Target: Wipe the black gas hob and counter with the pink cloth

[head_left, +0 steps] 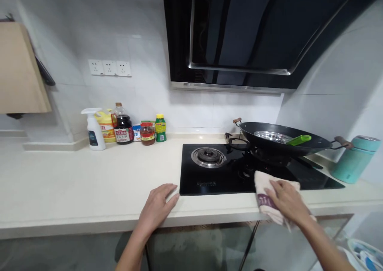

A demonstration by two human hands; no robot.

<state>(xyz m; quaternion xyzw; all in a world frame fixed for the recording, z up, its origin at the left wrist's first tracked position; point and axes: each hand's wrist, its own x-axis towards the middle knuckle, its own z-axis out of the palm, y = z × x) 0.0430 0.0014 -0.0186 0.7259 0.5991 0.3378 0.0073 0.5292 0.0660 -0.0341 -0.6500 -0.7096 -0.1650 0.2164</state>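
Under my right hand point(285, 199) lies a pale cloth point(263, 181) with a purple patch, pressed on the front edge of the black glass gas stove point(206, 185) and hanging over the counter edge. The fingers rest on top of the cloth, partly curled into it. My left hand point(158, 205) lies on the white counter point(89, 183), fingers extended, just left of the stove's front corner, holding nothing. On the right burner sits a black wok point(317, 142) with a metal strainer point(271, 136) and a green handle point(299, 140) inside.
A teal canister point(354, 161) stands right of the wok. Along the wall are a white spray bottle point(95, 131), a soy sauce bottle point(122, 127), a red-lidded jar point(147, 134) and a green bottle point(160, 129). A black range hood point(239, 35) overhangs the stove.
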